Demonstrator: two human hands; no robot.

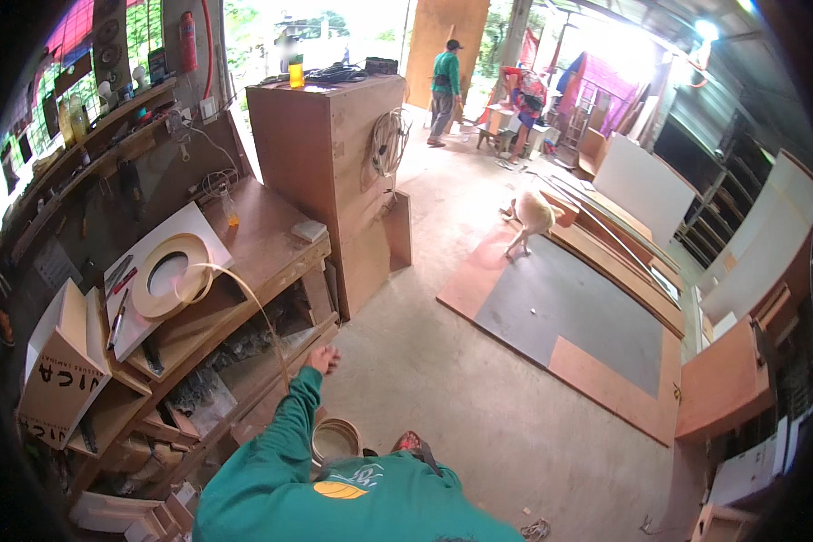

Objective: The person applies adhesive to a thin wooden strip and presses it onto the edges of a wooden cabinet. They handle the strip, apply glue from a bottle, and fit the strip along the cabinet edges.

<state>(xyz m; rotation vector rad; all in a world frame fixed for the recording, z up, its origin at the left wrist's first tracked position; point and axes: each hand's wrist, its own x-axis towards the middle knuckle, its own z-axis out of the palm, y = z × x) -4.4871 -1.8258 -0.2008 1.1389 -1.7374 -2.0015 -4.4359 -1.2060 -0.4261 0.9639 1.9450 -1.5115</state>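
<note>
My left hand (322, 359) reaches out in a green sleeve beside the workbench, its fingers loosely spread with nothing visible in them. A thin tan strip (275, 339) arches from a roll of edge banding (190, 244) on the bench and runs down past my left wrist; I cannot tell whether it touches the sleeve. The roll lies flat on a white board (200, 226), with a pen (116, 327) and other slim tools beside it. A second coil of banding (336, 441) is low down, close to my body. My right hand is out of view.
Left of me runs the wooden workbench (271, 217), beside a tall cabinet (298, 163). A large panel (560, 307) lies on the floor to the right, with a pale dog (535, 213) at its far edge. Two people (444, 86) are at the back.
</note>
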